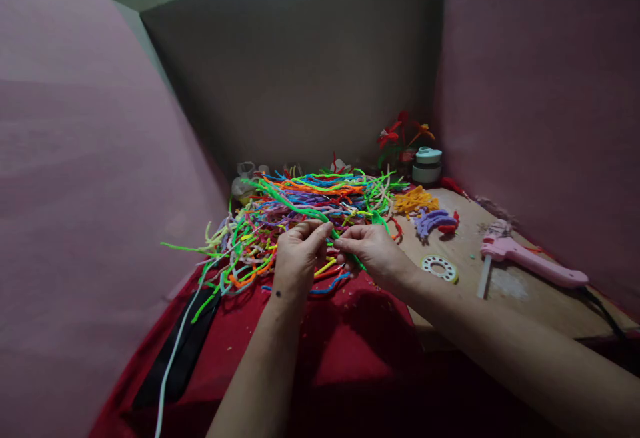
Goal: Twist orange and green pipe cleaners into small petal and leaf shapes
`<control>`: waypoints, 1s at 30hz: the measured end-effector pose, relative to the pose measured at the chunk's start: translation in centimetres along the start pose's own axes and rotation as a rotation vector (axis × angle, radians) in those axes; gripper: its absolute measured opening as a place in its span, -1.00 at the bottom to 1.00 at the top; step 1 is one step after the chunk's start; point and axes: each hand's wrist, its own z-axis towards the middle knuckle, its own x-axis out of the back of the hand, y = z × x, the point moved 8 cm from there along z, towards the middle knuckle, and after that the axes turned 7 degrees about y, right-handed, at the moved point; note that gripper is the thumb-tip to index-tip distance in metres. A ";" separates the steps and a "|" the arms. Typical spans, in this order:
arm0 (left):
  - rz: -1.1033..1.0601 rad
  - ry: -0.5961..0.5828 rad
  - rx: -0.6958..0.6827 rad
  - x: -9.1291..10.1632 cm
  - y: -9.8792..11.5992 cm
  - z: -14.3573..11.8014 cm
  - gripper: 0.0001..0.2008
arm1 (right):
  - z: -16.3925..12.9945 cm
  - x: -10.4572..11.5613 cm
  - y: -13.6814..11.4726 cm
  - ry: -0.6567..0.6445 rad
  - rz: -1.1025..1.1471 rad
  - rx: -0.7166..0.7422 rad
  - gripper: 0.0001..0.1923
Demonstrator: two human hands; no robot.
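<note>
While my fingertips (334,241) meet in front of me, both hands are pinched narrow on one green pipe cleaner (305,210); my left hand (297,258) grips it between thumb and forefinger from the left, my right hand (373,251) nips it from the right, and the two pinches sit almost touching; the green stem runs up and back to the left from my fingers, over the top of the heap, and a short green end shows below my right hand; just beyond my knuckles lies the pile of pipe cleaners (305,208), a loose tangle of green, orange, blue, purple, yellow and pink strands, some trailing off to the left; the pile rests partly on a red cloth (345,351) that spreads under my forearms, with a white cord (173,358) running down its left side; to the right the wooden board (520,291) carries a white ring-shaped disc (439,267) near my right wrist, a pink glue gun (530,261) further right, and small heaps of yellow pieces (414,199) and purple pieces (431,221) behind; in the far corner stand a round lidded container (427,165) and red pipe-cleaner flowers (400,133); pink panels close in on both sides
</note>
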 end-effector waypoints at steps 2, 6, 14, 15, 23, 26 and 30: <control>0.017 -0.004 -0.040 -0.1 0.3 0.0 -0.77 | -0.1 -0.1 -0.1 0.005 0.008 0.011 -0.80; -0.121 0.026 0.047 0.0 0.2 0.3 -0.77 | -0.8 -0.6 0.1 -0.026 0.026 -0.011 -0.80; -0.367 0.025 0.192 0.0 -0.2 0.8 -0.73 | -3.0 -0.9 1.3 -0.057 -0.076 0.011 -0.83; -0.355 0.027 0.173 0.0 -0.1 0.8 -0.72 | -3.2 -0.8 1.0 -0.041 -0.146 0.067 -0.84; -0.173 0.025 0.099 -0.5 0.4 0.5 -0.76 | -6.5 -0.7 -2.7 0.050 -0.553 0.699 -0.85; -0.165 0.014 0.080 -0.4 0.7 0.6 -0.75 | -6.6 -0.4 -2.4 0.035 -0.511 0.679 -0.85; -0.217 0.035 0.035 0.1 0.9 1.2 -0.74 | -6.1 0.0 -1.9 0.030 -0.469 0.564 -0.79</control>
